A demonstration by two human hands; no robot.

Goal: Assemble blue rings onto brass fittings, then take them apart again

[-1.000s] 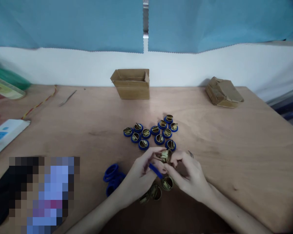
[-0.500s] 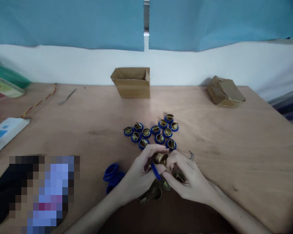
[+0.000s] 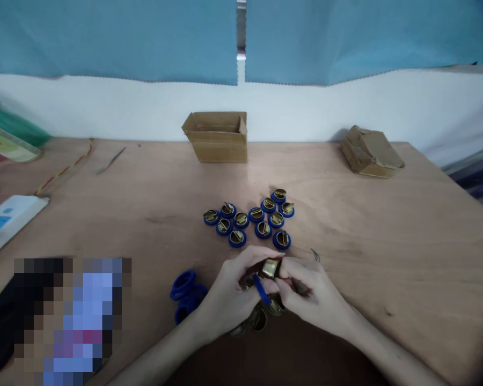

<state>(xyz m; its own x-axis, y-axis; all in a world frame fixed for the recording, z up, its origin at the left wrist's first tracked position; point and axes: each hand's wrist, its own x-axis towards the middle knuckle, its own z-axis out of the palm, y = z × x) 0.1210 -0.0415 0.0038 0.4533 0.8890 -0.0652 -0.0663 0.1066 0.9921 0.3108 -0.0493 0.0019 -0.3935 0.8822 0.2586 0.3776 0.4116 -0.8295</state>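
Hands meet in the lower middle of the head view, above the wooden table (image 3: 386, 225). Your left hand (image 3: 229, 295) closes its fingers on a thin blue rubber ring (image 3: 261, 288), and together with your right hand (image 3: 314, 295) it also pinches a small round brass cap (image 3: 270, 268) between the fingertips. Both hands are touching each other around this cap. Under them lies a small heap of loose brass caps (image 3: 260, 317). Just left of your left hand is a pile of blue rings (image 3: 186, 292). Above the hands, in the middle of the frame, stands a group of brass caps with blue rings fitted (image 3: 251, 219). Far behind, an open cardboard box (image 3: 216, 136) is at the table edge, and a flattened cardboard box (image 3: 370, 151) at upper right.
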